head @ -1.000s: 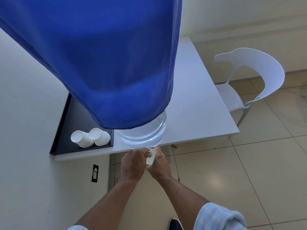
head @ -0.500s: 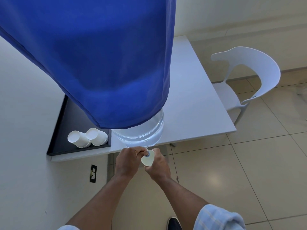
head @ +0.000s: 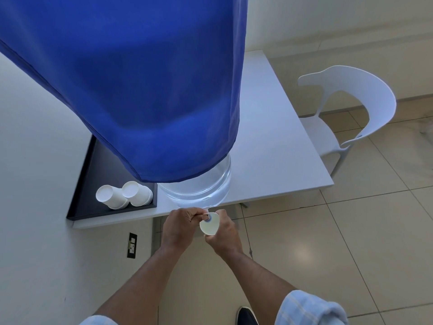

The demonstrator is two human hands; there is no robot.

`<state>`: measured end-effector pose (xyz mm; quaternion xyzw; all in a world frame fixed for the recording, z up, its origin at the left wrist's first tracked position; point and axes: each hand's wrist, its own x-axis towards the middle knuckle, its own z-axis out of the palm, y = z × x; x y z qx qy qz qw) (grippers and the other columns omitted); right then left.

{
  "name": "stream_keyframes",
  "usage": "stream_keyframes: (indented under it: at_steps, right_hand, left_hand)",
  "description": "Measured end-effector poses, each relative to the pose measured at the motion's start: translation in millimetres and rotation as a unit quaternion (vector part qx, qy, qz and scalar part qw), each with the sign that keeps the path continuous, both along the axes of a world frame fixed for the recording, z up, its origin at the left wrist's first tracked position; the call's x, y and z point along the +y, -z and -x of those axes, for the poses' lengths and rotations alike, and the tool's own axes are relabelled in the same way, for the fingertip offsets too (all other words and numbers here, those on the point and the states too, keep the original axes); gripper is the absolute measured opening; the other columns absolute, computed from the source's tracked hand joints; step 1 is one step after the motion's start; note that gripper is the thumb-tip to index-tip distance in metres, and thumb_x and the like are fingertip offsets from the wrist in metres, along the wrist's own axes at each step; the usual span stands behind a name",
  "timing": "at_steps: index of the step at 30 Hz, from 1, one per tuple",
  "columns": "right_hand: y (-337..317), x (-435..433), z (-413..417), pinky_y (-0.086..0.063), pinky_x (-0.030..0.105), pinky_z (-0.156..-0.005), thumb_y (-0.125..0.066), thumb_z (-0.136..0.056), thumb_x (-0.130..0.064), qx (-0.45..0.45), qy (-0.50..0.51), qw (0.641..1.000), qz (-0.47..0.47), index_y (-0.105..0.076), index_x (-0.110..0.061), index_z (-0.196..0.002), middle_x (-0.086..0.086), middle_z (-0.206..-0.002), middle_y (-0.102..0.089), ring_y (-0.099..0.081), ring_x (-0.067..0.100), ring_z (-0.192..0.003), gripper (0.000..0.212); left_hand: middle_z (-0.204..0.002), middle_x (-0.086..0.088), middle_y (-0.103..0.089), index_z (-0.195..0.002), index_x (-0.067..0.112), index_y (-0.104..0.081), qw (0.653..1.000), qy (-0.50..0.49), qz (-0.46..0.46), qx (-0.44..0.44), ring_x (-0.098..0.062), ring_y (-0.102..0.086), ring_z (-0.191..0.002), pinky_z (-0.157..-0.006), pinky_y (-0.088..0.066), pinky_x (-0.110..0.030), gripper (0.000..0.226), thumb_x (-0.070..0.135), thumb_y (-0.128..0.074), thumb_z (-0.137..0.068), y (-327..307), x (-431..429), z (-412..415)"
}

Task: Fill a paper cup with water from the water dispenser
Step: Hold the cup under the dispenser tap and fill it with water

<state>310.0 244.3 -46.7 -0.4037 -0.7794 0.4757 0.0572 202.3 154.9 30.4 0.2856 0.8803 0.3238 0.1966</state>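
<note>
A large clear water bottle under a blue cloth cover stands at the front edge of a white table. Its small tap sticks out over the edge. My left hand is closed on the tap's lever. My right hand holds a white paper cup right under the spout, tilted so its mouth faces up toward me. I cannot see any water in the cup.
A black tray at the table's left holds two stacks of upturned paper cups. A white chair stands on the right. A wall outlet sits below the table, and my shoe on the tiled floor.
The cup has turned from edge-on to show more of its open mouth under the tap. Both hands stay at the tap; the view has shifted slightly.
</note>
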Motion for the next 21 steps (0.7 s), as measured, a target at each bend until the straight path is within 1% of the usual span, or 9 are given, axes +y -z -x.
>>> stream_keyframes:
  at_steps: [3,8,12,18,21]
  right_hand:
    - [0.5,1.2,-0.6,-0.044,0.023,-0.063,-0.084,-0.073,-0.018,0.003,0.006,1.0,0.007,-0.052,-0.026,-0.112,-0.006,-0.102,-0.063,-0.058,0.015,-0.087,0.051]
    - [2.2,2.5,-0.7,-0.038,0.012,-0.056,-0.084,-0.073,-0.017,0.008,0.007,1.0,0.008,-0.053,-0.026,-0.111,-0.006,-0.101,-0.063,-0.059,0.015,-0.087,0.05]
    - [2.2,1.1,0.3,-0.038,0.011,-0.056,-0.084,-0.073,-0.018,0.014,0.007,1.0,0.005,-0.052,-0.027,-0.11,-0.008,-0.1,-0.062,-0.059,0.014,-0.086,0.051]
    - [2.5,0.9,0.8,-0.04,0.013,-0.057,-0.084,-0.073,-0.017,0.021,0.007,1.0,0.002,-0.051,-0.028,-0.11,-0.009,-0.1,-0.059,-0.059,0.012,-0.087,0.051]
    - [3.6,0.3,-0.1,-0.043,0.017,-0.06,-0.085,-0.074,-0.017,0.025,0.01,1.0,0.002,-0.052,-0.027,-0.111,-0.007,-0.102,-0.061,-0.059,0.014,-0.088,0.05]
  left_hand:
    - [-0.097,0.021,-0.083,-0.097,0.034,-0.086,1.0,-0.001,-0.001,0.005,0.004,-0.075,-0.091,-0.082,-0.061,-0.032,0.012,0.026,-0.081,-0.09,1.2,-0.4,-0.3]
    - [-0.098,0.021,-0.083,-0.098,0.034,-0.086,1.0,0.001,0.0,0.016,0.004,-0.075,-0.093,-0.083,-0.06,-0.029,0.012,0.027,-0.081,-0.09,1.6,0.0,-1.2]
    - [-0.098,0.02,-0.083,-0.099,0.034,-0.086,0.999,0.007,0.006,0.032,0.001,-0.075,-0.093,-0.082,-0.061,-0.03,0.012,0.028,-0.081,-0.09,0.9,-0.2,-1.2]
    - [-0.098,0.016,-0.084,-0.098,0.031,-0.086,0.999,0.007,0.008,0.045,-0.006,-0.077,-0.092,-0.082,-0.061,-0.034,0.012,0.025,-0.08,-0.09,0.2,0.9,-3.2]
    - [-0.094,0.016,-0.084,-0.097,0.03,-0.086,0.999,0.003,0.002,0.052,-0.007,-0.077,-0.088,-0.079,-0.062,-0.036,0.011,0.024,-0.08,-0.09,0.3,1.7,-5.2]
